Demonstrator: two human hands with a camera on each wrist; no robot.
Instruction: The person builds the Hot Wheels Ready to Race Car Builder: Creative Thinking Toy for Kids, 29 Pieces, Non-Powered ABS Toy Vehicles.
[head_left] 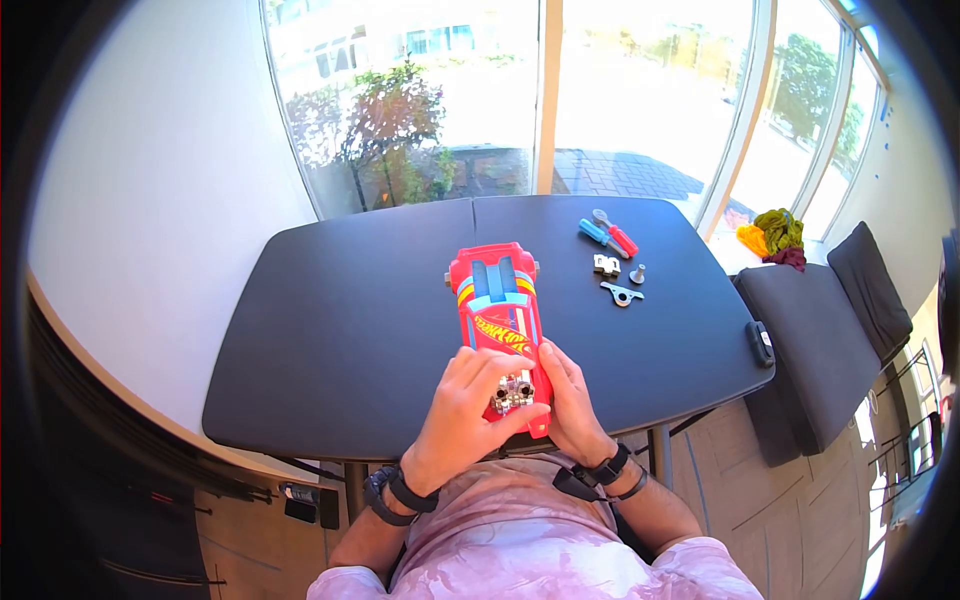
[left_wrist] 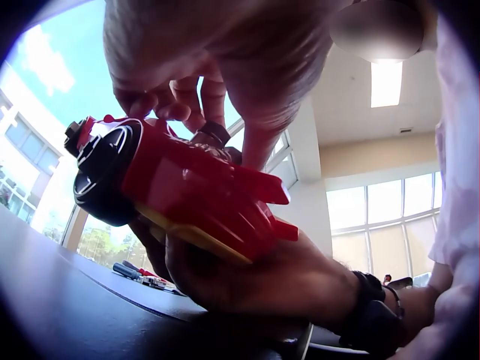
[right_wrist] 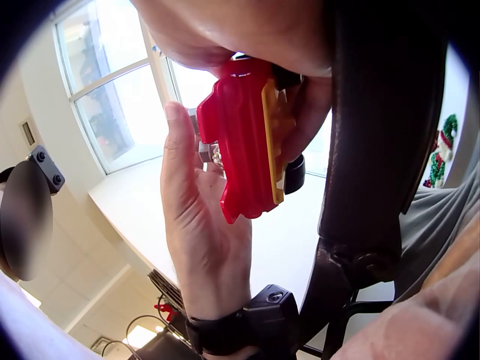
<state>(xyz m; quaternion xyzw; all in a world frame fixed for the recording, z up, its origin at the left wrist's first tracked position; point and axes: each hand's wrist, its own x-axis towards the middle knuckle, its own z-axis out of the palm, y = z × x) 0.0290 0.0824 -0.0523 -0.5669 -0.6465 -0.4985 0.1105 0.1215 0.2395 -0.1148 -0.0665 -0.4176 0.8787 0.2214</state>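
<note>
A red toy car point(head_left: 492, 318) with a Hot Wheels logo and blue windows is held over the near part of the table, its rear toward me. My right hand point(head_left: 574, 402) grips the car along its right side, with fingers underneath it in the left wrist view. On the car's rear sits a chrome engine piece point(head_left: 514, 392). My left hand point(head_left: 462, 402) reaches over from the left, its thumb and index finger curled around that engine piece. In the right wrist view, the red body point(right_wrist: 244, 142) shows a yellow strip along its underside.
At the table's point(head_left: 330, 310) back right lie a blue-handled tool point(head_left: 603, 238) and a red-handled one point(head_left: 622, 240). Near them are a silver block point(head_left: 606, 265), a grey bolt-like piece point(head_left: 638, 274) and a flat silver part point(head_left: 622, 294). A black device point(head_left: 762, 343) sits at the right edge.
</note>
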